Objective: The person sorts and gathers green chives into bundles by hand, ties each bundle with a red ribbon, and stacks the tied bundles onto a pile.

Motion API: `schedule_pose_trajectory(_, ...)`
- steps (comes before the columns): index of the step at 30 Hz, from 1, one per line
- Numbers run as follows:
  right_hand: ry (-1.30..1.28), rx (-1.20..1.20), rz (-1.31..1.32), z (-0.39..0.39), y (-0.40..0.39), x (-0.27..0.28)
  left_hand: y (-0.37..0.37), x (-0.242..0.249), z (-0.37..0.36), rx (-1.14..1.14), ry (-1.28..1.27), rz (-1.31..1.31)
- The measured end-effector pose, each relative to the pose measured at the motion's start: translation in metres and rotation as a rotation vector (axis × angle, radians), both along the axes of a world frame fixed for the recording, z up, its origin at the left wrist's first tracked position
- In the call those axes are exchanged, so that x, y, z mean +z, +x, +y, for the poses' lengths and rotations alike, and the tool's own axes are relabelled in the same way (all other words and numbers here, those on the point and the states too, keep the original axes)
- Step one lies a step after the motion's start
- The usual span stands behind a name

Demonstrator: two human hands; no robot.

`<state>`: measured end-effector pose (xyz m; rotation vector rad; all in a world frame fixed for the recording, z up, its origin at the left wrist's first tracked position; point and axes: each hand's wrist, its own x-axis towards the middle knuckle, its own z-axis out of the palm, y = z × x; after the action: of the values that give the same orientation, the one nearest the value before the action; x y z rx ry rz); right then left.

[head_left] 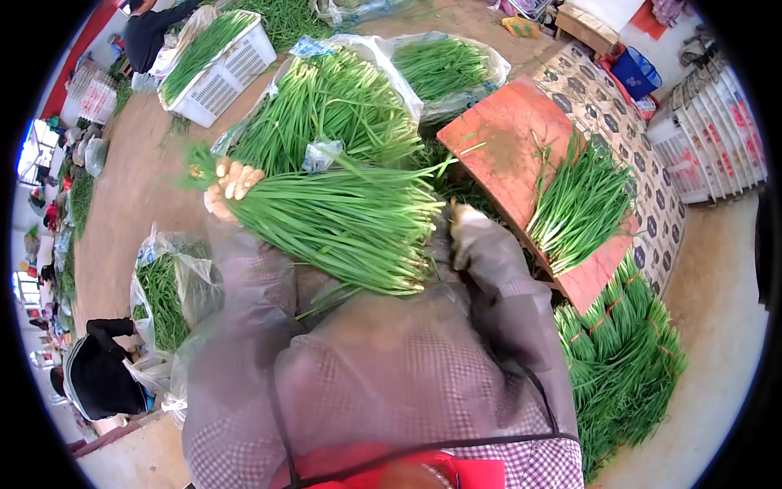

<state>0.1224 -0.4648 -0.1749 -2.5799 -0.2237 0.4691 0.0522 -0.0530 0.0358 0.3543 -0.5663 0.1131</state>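
Note:
My left hand (236, 181) is closed round the leafy end of a big bundle of green stalks (342, 216). The bundle lies across in front of my body, its pale cut ends pointing right. Just right of those ends is my right hand (466, 232), bent downward and blurred; its fingers are too unclear to read. Beyond the bundle, more stalks (334, 106) fill an open plastic bag. On the red board (497, 130) to the right lies a loose pile of stalks (582, 200).
Tied bundles (623, 359) are stacked below the board at right. A white crate (232, 77) of greens stands at upper left, near a person in dark clothes (151, 37). Another person (102, 371) bends by a bag (167, 293) at left. White crates (709, 130) stand far right.

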Motion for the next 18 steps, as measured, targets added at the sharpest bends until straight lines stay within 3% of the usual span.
schedule_pose_trajectory(2, 0.027, -0.089, 0.237, -0.041, 0.004, -0.045, 0.001, -0.007, 0.013, -0.032, 0.031, -0.012)
schedule_pose_trajectory(4, 0.763, -0.275, 0.395, -0.037, -0.012, 0.011, 0.004, -0.014, 0.014, 0.021, -0.021, -0.006)
schedule_pose_trajectory(6, 1.117, -0.393, 0.554, 0.002, -0.028, 0.093, 0.011, -0.025, 0.020, -0.024, -0.020, -0.022)
schedule_pose_trajectory(8, 1.307, -0.349, 0.380, 0.050, -0.044, 0.076, 0.012, -0.027, 0.019, 0.030, -0.021, 0.035)
schedule_pose_trajectory(10, 1.338, -0.302, 0.500, 0.069, -0.049, 0.117, 0.012, -0.033, 0.026, 0.036, -0.017, 0.040)
schedule_pose_trajectory(11, 1.313, -0.525, 0.828, 0.062, -0.048, 0.140, 0.012, -0.039, 0.033, 0.038, -0.009, 0.047)
schedule_pose_trajectory(14, 1.366, -0.450, 0.747, 0.026, -0.026, 0.074, 0.004, -0.044, 0.037, 0.054, -0.006, 0.096)
schedule_pose_trajectory(16, 1.512, -0.595, 0.722, -0.001, -0.027, 0.092, -0.001, -0.049, 0.037, 0.154, -0.077, 0.186)
schedule_pose_trajectory(18, 1.316, -0.637, 0.582, -0.014, -0.030, 0.105, 0.000, -0.053, 0.039, 0.141, -0.075, 0.162)
